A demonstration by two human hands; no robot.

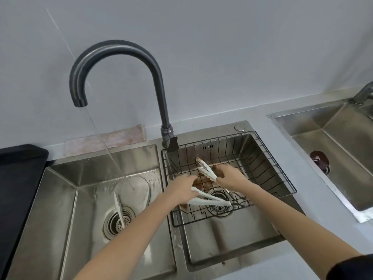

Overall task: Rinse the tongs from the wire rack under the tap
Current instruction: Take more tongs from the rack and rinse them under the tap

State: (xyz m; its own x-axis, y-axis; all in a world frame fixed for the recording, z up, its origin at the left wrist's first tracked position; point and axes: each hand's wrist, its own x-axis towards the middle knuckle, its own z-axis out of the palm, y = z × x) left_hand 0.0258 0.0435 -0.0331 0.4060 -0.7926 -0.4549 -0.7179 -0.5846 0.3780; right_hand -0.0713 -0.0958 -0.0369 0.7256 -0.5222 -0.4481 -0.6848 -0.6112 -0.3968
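Note:
A black wire rack [282,178] sits in the right basin. My right hand [229,175] is shut on white tongs [205,168] whose stained tips point up and to the back left. My left hand [184,186] grips a second pair of white tongs [210,200] lying across the rack over the drain. A third pair of white tongs [119,209] lies in the left basin on the strainer. The dark curved tap [121,49] runs water [109,150] into the left basin.
Brown stains mark the rack floor between my hands. A pink cloth [113,139] lies behind the left basin. A black tray [18,178] stands at the left. Another steel sink [331,150] with its own tap is at the right.

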